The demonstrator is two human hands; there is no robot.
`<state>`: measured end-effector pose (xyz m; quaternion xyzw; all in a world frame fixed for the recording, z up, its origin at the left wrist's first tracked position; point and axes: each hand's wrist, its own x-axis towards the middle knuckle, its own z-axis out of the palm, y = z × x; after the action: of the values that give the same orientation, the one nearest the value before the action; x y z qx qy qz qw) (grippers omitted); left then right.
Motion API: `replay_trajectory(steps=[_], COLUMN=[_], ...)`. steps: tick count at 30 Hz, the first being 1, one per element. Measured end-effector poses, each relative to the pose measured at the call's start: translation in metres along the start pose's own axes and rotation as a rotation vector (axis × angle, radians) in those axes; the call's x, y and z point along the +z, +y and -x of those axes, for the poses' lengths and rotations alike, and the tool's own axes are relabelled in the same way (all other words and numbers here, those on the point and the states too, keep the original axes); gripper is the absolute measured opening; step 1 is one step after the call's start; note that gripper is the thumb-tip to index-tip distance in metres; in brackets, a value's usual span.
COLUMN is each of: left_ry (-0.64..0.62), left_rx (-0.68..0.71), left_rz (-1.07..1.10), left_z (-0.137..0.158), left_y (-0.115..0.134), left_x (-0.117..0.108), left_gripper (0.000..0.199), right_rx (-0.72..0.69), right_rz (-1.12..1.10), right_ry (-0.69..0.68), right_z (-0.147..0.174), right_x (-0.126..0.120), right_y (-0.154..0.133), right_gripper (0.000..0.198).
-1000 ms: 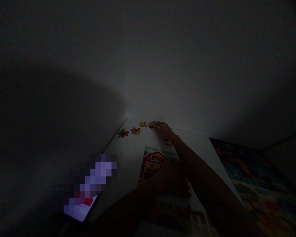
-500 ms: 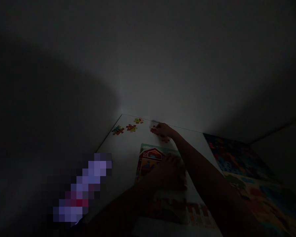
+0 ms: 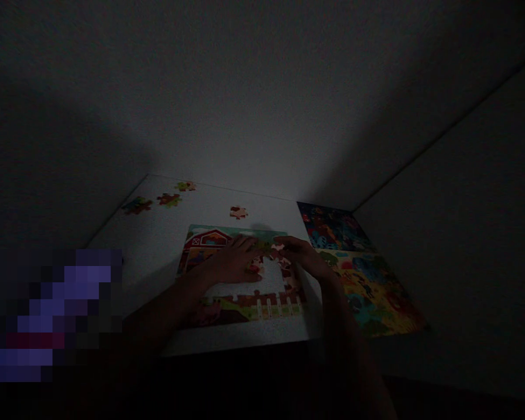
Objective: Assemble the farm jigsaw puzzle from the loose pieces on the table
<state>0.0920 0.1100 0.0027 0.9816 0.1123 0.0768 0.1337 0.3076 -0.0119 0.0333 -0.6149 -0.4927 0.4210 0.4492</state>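
Note:
A partly assembled jigsaw puzzle with a red barn and a white fence lies on the white table, with a white gap in its middle. My left hand rests flat on its upper part, fingers spread, covering some of the picture. At the upper right of the puzzle, my right hand pinches a pink and brown puzzle piece against or just above the neighbouring pieces. The dim light hides whether that piece is seated. Beyond the puzzle lies a loose cow-patterned piece.
Several loose pieces lie at the table's far left, among them a green and red piece. To the right are a dark blue picture and a yellow animal picture. White walls rise behind. The lower left is pixelated.
My right hand has come back from the far edge to the puzzle's upper right with a piece. My left hand stays on the puzzle. The view has shifted to the right.

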Motion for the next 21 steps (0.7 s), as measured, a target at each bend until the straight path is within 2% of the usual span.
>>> replay_trajectory(steps=[2,5,13,17,21], left_ry=[-0.02,-0.034,-0.004,0.011,-0.007], left_rx=[-0.013,-0.024,0.003,0.011,0.002], left_rz=[-0.003,-0.012,-0.028,-0.033,-0.046], left_z=[-0.001,-0.001,0.0,-0.001,-0.001], left_y=[0.001,0.001,-0.003,-0.002,0.0], left_x=[0.0,0.0,0.003,0.002,0.0], left_gripper=[0.069,0.069,0.066,0.064,0.065], right_rx=[0.038,0.056,-0.04,-0.148,-0.194], right_rz=[-0.048,-0.036,0.16,0.296,0.417], right_ry=[-0.088,-0.14,-0.038,-0.03,-0.002], right_z=[0.004,0.003,0.008,0.008,0.008], right_x=[0.004,0.012,0.02,0.023,0.025], right_y=[0.008,0.015,0.019,0.019,0.018], right_gripper=[0.043,0.031,0.018,0.02,0.018])
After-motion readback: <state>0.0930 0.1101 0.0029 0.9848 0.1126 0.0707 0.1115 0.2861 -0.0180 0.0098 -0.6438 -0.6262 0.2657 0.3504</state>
